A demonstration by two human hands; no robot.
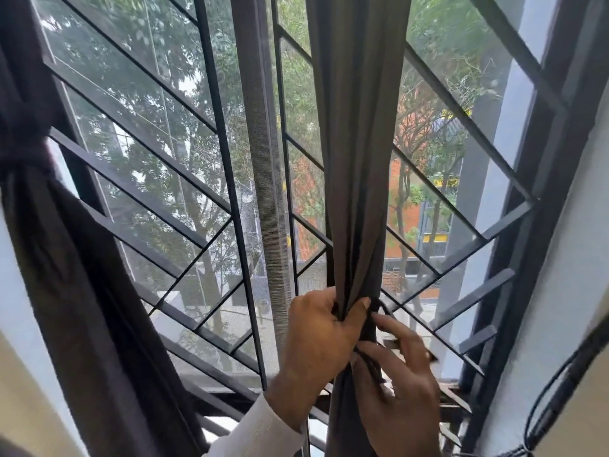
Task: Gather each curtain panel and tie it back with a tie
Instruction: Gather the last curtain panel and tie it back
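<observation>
Left panel point(29, 153) already tied back at frame edge. My left hand point(316, 338) bunches the right panel point(359, 159) mid-window; right hand point(398, 374) pinches the tie point(370, 354) alongside it. Knot not done yet, approx halfway.

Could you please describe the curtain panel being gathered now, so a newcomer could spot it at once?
Start at the barred window. The gathered panel hangs right of its centre post, bunched in the left hand, the right hand beside it. Unlike the left panel, already knotted, it hangs mid-window.
</observation>
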